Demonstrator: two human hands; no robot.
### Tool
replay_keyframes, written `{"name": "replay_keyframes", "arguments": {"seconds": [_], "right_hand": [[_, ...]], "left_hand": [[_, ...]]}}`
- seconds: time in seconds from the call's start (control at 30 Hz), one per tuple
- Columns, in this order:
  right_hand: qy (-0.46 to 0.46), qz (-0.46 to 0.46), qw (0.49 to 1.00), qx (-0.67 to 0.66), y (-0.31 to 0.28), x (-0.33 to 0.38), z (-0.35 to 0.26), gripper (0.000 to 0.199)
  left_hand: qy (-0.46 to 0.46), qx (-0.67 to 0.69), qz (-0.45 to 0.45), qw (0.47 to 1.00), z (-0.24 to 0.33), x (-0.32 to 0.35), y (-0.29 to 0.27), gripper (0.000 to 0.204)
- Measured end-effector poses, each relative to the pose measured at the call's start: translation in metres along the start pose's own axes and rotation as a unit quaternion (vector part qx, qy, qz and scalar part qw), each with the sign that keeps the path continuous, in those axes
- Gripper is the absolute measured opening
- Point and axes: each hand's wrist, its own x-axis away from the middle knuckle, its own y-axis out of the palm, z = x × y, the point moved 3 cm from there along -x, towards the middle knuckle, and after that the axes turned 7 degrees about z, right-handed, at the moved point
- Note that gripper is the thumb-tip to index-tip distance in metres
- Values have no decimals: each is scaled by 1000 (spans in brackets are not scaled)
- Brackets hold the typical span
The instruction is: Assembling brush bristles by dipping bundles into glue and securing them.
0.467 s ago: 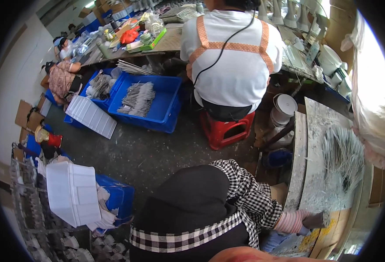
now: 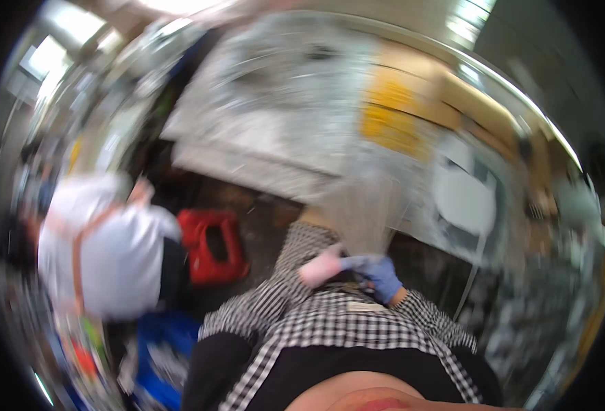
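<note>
A fanned bundle of thin grey wires (image 2: 365, 209) stands up in front of my checked apron (image 2: 350, 318), blurred by motion. My right hand (image 2: 384, 277), in a blue glove, is closed round its lower end. My left hand (image 2: 326, 266), with a pink-and-white cuff and bluish fingers, meets the same lower end from the left, its fingers apparently closed on it. The smear hides exactly how the fingers lie. The bundle's upper part spreads in front of the workbench edge.
Ahead is a workbench (image 2: 275, 154) with a pale, stained top. Yellow-marked boards (image 2: 391, 113) and a white rounded sheet (image 2: 463, 185) lie on it. At left a person in white (image 2: 103, 246) sits by a red stool (image 2: 213, 246). A blue crate (image 2: 162, 359) stands at lower left.
My view has swung right, putting the seated person at left and the bench ahead. My hands now show together before my apron with the wire bundle; earlier my left arm reached toward the bench.
</note>
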Motion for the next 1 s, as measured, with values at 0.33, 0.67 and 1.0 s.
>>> {"name": "replay_keyframes", "arguments": {"seconds": [0.33,0.67,1.0], "right_hand": [[43,-54,965,254,-2,15,-52,34],[147,-97,984,3,-17,1,-25,30],[113,-131,972,-159,-18,6,-47,26]], "left_hand": [[-163,-35,-37,985,-15,-26,15,87],[-171,4,-44,984,-3,-41,16,58],[-21,62,-46,997,-31,-82,22,60]]}}
